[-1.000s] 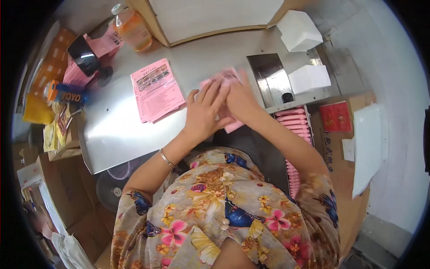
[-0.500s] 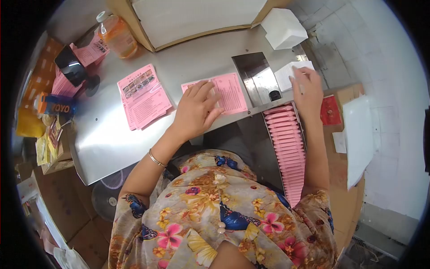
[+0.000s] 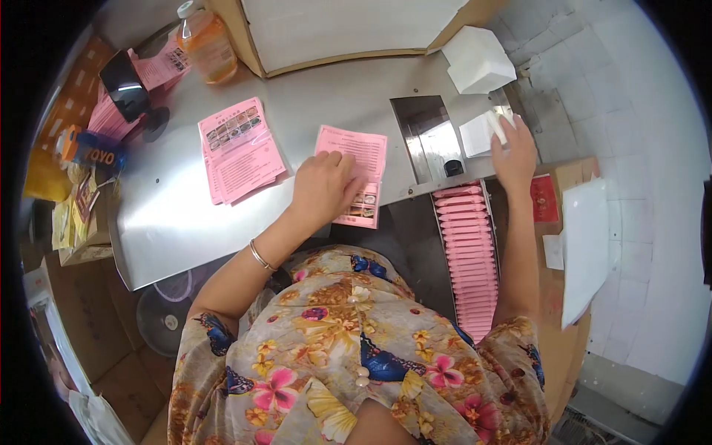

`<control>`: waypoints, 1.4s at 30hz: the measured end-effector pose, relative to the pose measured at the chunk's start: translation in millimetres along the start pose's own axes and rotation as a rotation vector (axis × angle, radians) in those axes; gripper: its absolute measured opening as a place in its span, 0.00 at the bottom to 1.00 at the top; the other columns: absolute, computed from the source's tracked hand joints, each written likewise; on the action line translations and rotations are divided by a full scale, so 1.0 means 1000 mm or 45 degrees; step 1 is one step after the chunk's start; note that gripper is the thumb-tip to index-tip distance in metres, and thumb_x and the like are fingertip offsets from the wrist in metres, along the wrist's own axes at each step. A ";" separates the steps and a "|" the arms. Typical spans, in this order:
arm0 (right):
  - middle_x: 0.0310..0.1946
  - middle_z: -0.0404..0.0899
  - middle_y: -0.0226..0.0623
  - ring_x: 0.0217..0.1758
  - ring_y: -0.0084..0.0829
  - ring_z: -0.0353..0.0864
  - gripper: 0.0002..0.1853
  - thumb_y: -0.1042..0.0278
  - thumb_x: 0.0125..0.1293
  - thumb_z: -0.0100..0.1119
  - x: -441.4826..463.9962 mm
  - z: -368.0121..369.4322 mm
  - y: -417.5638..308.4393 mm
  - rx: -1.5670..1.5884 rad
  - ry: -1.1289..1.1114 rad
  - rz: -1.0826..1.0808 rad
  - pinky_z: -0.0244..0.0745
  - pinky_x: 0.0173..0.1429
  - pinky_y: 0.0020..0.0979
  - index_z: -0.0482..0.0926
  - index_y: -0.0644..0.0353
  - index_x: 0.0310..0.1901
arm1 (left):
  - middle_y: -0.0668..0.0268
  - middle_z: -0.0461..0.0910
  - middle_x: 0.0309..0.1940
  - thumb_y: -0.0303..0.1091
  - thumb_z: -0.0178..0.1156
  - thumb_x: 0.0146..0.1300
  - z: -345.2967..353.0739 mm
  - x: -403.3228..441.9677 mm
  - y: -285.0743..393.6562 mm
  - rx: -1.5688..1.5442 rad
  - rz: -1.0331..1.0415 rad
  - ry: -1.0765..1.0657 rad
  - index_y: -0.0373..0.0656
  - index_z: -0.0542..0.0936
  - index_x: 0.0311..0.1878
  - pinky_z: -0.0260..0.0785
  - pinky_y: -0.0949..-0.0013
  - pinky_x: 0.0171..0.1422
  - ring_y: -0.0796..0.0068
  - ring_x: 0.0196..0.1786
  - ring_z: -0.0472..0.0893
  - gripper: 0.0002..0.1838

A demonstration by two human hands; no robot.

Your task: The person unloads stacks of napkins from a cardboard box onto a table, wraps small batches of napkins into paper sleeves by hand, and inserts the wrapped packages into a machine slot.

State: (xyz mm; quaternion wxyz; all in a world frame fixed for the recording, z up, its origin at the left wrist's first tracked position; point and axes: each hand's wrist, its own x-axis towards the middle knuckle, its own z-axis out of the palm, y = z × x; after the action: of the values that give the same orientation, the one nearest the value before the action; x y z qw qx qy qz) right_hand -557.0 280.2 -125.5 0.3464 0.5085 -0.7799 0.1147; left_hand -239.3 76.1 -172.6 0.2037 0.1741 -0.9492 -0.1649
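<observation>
My left hand (image 3: 324,189) lies over a pink printed leaflet (image 3: 363,152) at the counter's front edge, its fingers bent down on the paper. The leaflet stands lengthwise to me, its lower end reaching past the edge. On the right, my right hand (image 3: 514,156) pinches a small white paper slip (image 3: 496,127) above a white paper stack (image 3: 475,136). Below that arm a long narrow tray holds a tight row of folded pink pieces (image 3: 467,245). Left of my left hand is a pile of pink leaflets (image 3: 241,152) with food pictures.
A dark panel (image 3: 424,133) is set in the metal counter (image 3: 170,215). Behind stand an orange drink bottle (image 3: 206,44) and a white block-shaped object (image 3: 478,61). A phone on a stand (image 3: 124,85) is at left. A red card (image 3: 544,199) lies on cardboard at right.
The pink leaflet under my left hand has turned from crosswise to lengthwise and come over the edge. A white slip has risen from the white stack in my right fingers.
</observation>
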 end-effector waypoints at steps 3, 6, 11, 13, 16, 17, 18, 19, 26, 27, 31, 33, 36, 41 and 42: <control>0.63 0.77 0.48 0.66 0.53 0.74 0.22 0.71 0.67 0.58 -0.003 0.014 0.037 0.259 -0.201 0.258 0.69 0.68 0.45 0.77 0.58 0.63 | 0.57 0.77 0.39 0.38 0.65 0.61 -0.010 -0.011 -0.008 -0.259 -0.106 -0.325 0.40 0.77 0.39 0.72 0.51 0.50 0.56 0.47 0.78 0.12; 0.64 0.76 0.52 0.67 0.52 0.74 0.23 0.73 0.65 0.60 0.000 -0.005 -0.006 0.311 0.019 0.242 0.68 0.70 0.49 0.77 0.64 0.62 | 0.51 0.78 0.51 0.36 0.65 0.61 -0.021 -0.027 -0.017 -0.511 0.176 -0.233 0.38 0.79 0.48 0.71 0.49 0.61 0.51 0.57 0.77 0.16; 0.55 0.85 0.40 0.60 0.35 0.84 0.23 0.75 0.59 0.63 -0.026 -0.018 -0.140 0.874 -0.270 -0.643 0.67 0.73 0.51 0.82 0.57 0.58 | 0.44 0.68 0.69 0.33 0.67 0.58 0.001 -0.023 -0.008 -0.213 0.215 -0.066 0.37 0.75 0.64 0.60 0.50 0.76 0.41 0.73 0.65 0.29; 0.58 0.83 0.39 0.63 0.34 0.82 0.25 0.77 0.57 0.62 -0.026 -0.012 -0.157 0.887 -0.365 -0.625 0.64 0.74 0.51 0.83 0.54 0.59 | 0.45 0.68 0.68 0.38 0.69 0.55 0.007 -0.013 -0.004 -0.121 0.224 -0.062 0.39 0.72 0.68 0.59 0.49 0.77 0.42 0.72 0.66 0.36; 0.60 0.81 0.40 0.65 0.35 0.79 0.25 0.77 0.56 0.62 -0.018 0.004 -0.155 0.868 -0.386 -0.468 0.61 0.76 0.51 0.83 0.52 0.58 | 0.48 0.68 0.69 0.43 0.70 0.54 0.009 -0.007 0.000 -0.203 0.154 -0.033 0.41 0.71 0.69 0.59 0.46 0.76 0.44 0.73 0.66 0.39; 0.57 0.81 0.40 0.62 0.38 0.80 0.22 0.73 0.57 0.63 -0.016 0.007 -0.161 0.864 -0.398 -0.454 0.60 0.76 0.54 0.84 0.52 0.56 | 0.51 0.69 0.69 0.46 0.70 0.55 0.011 -0.009 0.000 -0.151 0.146 -0.025 0.43 0.69 0.71 0.59 0.45 0.75 0.48 0.73 0.67 0.41; 0.54 0.82 0.40 0.59 0.41 0.80 0.20 0.69 0.59 0.64 -0.014 0.011 -0.168 0.858 -0.413 -0.437 0.59 0.75 0.58 0.84 0.53 0.54 | 0.51 0.69 0.69 0.46 0.70 0.55 0.012 -0.008 0.002 -0.157 0.152 -0.025 0.43 0.69 0.71 0.59 0.45 0.75 0.48 0.73 0.67 0.41; 0.54 0.82 0.40 0.59 0.41 0.80 0.20 0.69 0.59 0.64 -0.009 0.022 -0.178 0.847 -0.419 -0.429 0.59 0.75 0.58 0.84 0.53 0.54 | 0.51 0.70 0.69 0.46 0.71 0.54 0.013 -0.007 0.005 -0.087 0.144 0.055 0.44 0.69 0.72 0.59 0.45 0.75 0.49 0.72 0.68 0.42; 0.44 0.85 0.43 0.55 0.45 0.81 0.13 0.65 0.65 0.57 0.024 0.063 -0.173 0.496 -0.906 -0.475 0.45 0.80 0.59 0.85 0.53 0.49 | 0.51 0.72 0.67 0.41 0.72 0.54 -0.016 -0.015 -0.002 -0.183 0.103 0.170 0.43 0.69 0.72 0.64 0.48 0.70 0.51 0.68 0.73 0.41; 0.43 0.86 0.45 0.53 0.46 0.82 0.15 0.64 0.64 0.57 0.022 0.056 -0.156 0.421 -0.876 -0.410 0.46 0.81 0.54 0.84 0.54 0.50 | 0.50 0.76 0.63 0.37 0.70 0.57 -0.023 -0.021 -0.013 -0.217 0.042 0.354 0.41 0.72 0.69 0.68 0.52 0.66 0.51 0.63 0.77 0.36; 0.38 0.86 0.48 0.49 0.48 0.83 0.14 0.64 0.66 0.56 0.005 0.050 -0.116 0.468 -0.894 0.002 0.69 0.68 0.46 0.84 0.54 0.51 | 0.48 0.78 0.59 0.32 0.61 0.66 -0.053 -0.045 -0.088 0.023 -0.428 0.522 0.33 0.72 0.67 0.70 0.53 0.63 0.46 0.60 0.77 0.27; 0.38 0.86 0.48 0.49 0.49 0.84 0.14 0.65 0.68 0.54 -0.003 0.032 -0.109 0.325 -1.051 0.191 0.75 0.61 0.45 0.84 0.54 0.51 | 0.49 0.78 0.52 0.30 0.61 0.64 -0.063 -0.060 -0.118 0.200 -0.434 0.310 0.38 0.77 0.54 0.71 0.52 0.56 0.47 0.53 0.78 0.16; 0.42 0.86 0.47 0.49 0.51 0.84 0.14 0.65 0.71 0.53 -0.016 0.008 -0.098 0.521 -1.018 0.126 0.78 0.53 0.46 0.84 0.54 0.52 | 0.50 0.78 0.48 0.28 0.61 0.62 -0.071 -0.066 -0.125 0.241 -0.386 0.211 0.39 0.78 0.45 0.70 0.53 0.52 0.48 0.50 0.78 0.09; 0.46 0.85 0.45 0.49 0.47 0.83 0.15 0.62 0.71 0.58 0.006 -0.025 -0.043 0.474 -0.137 0.112 0.77 0.53 0.43 0.84 0.59 0.54 | 0.52 0.77 0.46 0.26 0.63 0.55 -0.078 -0.039 -0.070 0.033 -0.061 0.554 0.39 0.76 0.36 0.68 0.53 0.52 0.48 0.49 0.77 0.07; 0.44 0.84 0.45 0.48 0.46 0.83 0.15 0.62 0.71 0.59 0.012 -0.023 -0.035 0.347 -0.103 0.162 0.77 0.52 0.43 0.84 0.60 0.53 | 0.52 0.77 0.47 0.25 0.63 0.54 -0.077 -0.028 -0.046 -0.034 -0.002 0.572 0.39 0.75 0.35 0.68 0.52 0.52 0.48 0.49 0.76 0.08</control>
State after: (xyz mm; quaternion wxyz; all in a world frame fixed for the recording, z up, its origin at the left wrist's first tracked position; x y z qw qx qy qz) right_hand -519.3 267.7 -107.0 0.2346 0.5046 -0.8010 0.2207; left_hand -169.3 27.9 -132.9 0.4121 0.2045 -0.8776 -0.1347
